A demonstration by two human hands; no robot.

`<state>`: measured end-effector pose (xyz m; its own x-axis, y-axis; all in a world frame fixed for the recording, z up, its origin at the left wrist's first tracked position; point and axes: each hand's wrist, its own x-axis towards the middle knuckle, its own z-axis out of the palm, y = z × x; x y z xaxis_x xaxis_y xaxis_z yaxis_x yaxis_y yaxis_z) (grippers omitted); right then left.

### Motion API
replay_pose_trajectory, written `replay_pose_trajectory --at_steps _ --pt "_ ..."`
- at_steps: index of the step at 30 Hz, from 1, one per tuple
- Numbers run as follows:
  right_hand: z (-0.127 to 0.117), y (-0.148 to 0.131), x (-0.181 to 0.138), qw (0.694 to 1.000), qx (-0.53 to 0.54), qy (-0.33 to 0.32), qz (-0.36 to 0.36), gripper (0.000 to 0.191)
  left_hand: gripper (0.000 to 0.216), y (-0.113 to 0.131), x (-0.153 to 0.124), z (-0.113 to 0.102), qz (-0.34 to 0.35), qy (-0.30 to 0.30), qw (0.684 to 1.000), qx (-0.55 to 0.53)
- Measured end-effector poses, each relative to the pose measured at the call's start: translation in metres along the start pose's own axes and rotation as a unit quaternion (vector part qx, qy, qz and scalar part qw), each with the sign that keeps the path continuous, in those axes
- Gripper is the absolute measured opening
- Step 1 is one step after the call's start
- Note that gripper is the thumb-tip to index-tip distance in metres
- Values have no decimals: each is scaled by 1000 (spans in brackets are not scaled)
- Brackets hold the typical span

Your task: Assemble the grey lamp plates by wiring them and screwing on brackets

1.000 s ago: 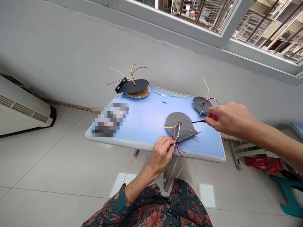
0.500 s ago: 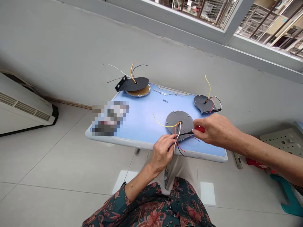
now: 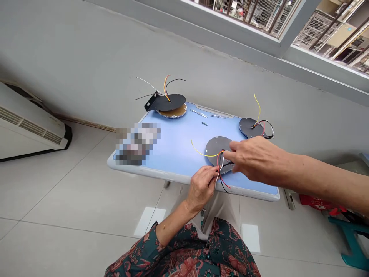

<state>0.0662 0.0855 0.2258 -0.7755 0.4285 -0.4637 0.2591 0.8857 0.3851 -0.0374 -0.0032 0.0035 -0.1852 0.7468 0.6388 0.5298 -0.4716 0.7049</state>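
A round dark grey metal plate (image 3: 213, 147) with small screws lies near the table's front edge. Yellow, red, black and white wires (image 3: 220, 161) come out of its middle. My left hand (image 3: 203, 184) is closed at the plate's near edge, beside the hanging wires; exactly what its fingertips pinch is partly hidden. Over the plate's right side, my right hand (image 3: 249, 157) is curled around a screwdriver (image 3: 228, 164). Only the tool's dark shaft shows, pointing towards my left fingers; the handle is covered by the hand.
Two similar wired plates stand on the blue table (image 3: 173, 142): a bracketed plate (image 3: 170, 100) at back left and another plate (image 3: 249, 127) at right. Small screws (image 3: 204, 124) and slim metal bits (image 3: 198, 113) lie between. A blurred patch (image 3: 140, 144) covers something at left.
My right hand has moved left over the plate and turned, hiding the red handle that showed before. My left hand keeps its place at the plate's edge. The whole view has shifted slightly.
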Motion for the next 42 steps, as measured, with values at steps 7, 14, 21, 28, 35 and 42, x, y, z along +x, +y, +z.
replay_pose_trajectory --at_steps 7,14,21,28,35,42 --pt "4 11 5 993 -66 11 -101 24 17 -1 0 2 18 24 1000 -4" --pt "-8 5 20 992 -64 -12 -107 18 17 -4 -3 5 15 54 998 28" --pt "-14 -4 17 986 -49 -33 -156 38 20 5 -2 12 -23 39 999 3" --pt "-20 -8 26 992 9 -120 -32 28 19 -1 -3 16 -28 61 998 -13" --pt "-27 -3 43 906 275 -171 274 18 20 -2 -6 20 -22 60 998 10" --pt "-35 -4 53 739 487 -228 406 32 20 -2 -9 24 -17 61 998 -3"
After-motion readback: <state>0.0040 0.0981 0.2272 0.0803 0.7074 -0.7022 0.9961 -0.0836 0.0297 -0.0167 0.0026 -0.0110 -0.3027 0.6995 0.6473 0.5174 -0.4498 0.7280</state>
